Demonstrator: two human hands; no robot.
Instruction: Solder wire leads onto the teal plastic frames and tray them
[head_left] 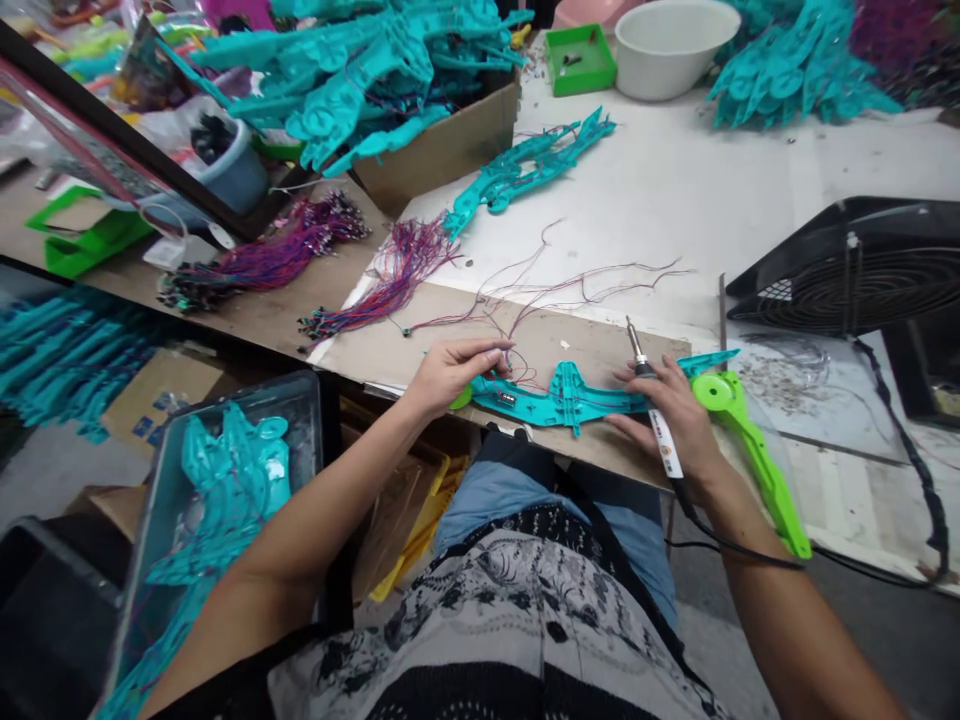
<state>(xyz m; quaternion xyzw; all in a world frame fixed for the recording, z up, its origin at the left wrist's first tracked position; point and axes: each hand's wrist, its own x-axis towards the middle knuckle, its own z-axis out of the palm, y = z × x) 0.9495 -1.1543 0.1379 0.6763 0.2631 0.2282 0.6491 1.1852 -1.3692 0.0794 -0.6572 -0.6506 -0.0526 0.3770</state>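
Observation:
My right hand is closed around a soldering iron, whose metal tip points up and away from me. Fingers of the same hand also rest against a turquoise plastic piece lying along the table's front edge. At the left end of that piece, my left hand pinches thin red and blue wires. A small dark component sits in the piece just below these fingertips. Loose wires spread over the table beyond. A bright green plastic part lies by my right wrist.
Wire bundles lie left of the workpiece. A cardboard box heaped with turquoise parts stands behind them. At right is a black fan. A white basin and green tray stand at the back. A grey bin is below left.

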